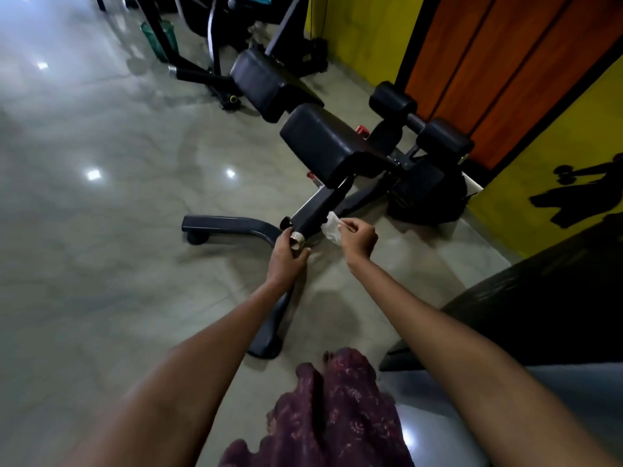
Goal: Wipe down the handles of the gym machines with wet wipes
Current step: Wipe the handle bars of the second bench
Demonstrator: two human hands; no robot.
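Maroon patterned fabric (337, 409) hangs at the bottom of the view, with both bare forearms reaching forward above it over a glossy grey floor (101, 230). Left hand (288, 257) is closed around the near end of a black handle (315, 215), its fingers wrapped just under a metallic end cap (298, 238). Right hand (358, 239) is just beside it, thumb and fingers pinched shut on a crumpled white wet wipe (332, 227) that is pressed against the right side of the handle. The handle's long axis runs diagonally, from its capped end near the hands up and to the right, away from the person, toward the black padded seat (323, 139) of the gym machine. Below the handle, the machine's dark curved base legs (232, 225) spread across the floor, one to the left and one back toward the person. Beyond the seat are two black roller pads (392, 97) on a crossbar. Farther off stands a second padded bench (266, 79) and more dark equipment, blurred. At the right, a yellow wall (546, 183) with an orange panel (505, 69) and a black silhouette graphic (580, 193).
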